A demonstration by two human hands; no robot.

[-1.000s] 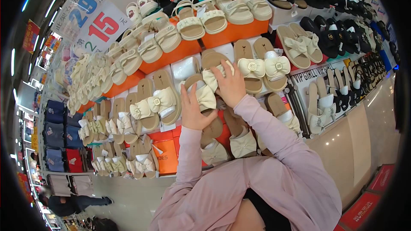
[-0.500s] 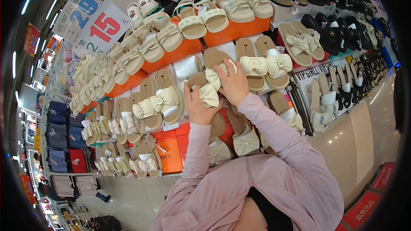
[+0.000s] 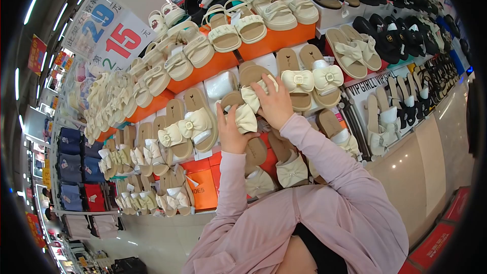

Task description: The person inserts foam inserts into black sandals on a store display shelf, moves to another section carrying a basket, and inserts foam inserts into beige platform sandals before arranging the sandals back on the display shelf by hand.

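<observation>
A pair of cream bow sandals with tan insoles lies between my hands at the middle of the rack. My left hand (image 3: pixel 232 131) is wrapped around the side of the left sandal (image 3: pixel 245 117), thumb by its bow. The right sandal (image 3: pixel 255 75) is under my right hand (image 3: pixel 274 102), whose fingers press on its bow. Just right of it stands a pair of cream sandals with square buckles (image 3: pixel 298 81). To the left lies another cream bow pair (image 3: pixel 197 124). The toe ends of the pair I hold are partly covered by my hands.
Orange boxes (image 3: pixel 278 37) carry strappy cream sandals behind my hands. Below are more bow sandals (image 3: pixel 291 170) and an orange box (image 3: pixel 201 190). Black sandals (image 3: pixel 378 35) fill the right rear. A price sign (image 3: pixel 122 40) hangs at the upper left; red boxes (image 3: pixel 431 246) stand lower right.
The view has shifted slightly. Both hands stay on the same pair, with only small shifts of the fingers and of the left sandal. The person at the far lower left is now mostly out of sight.
</observation>
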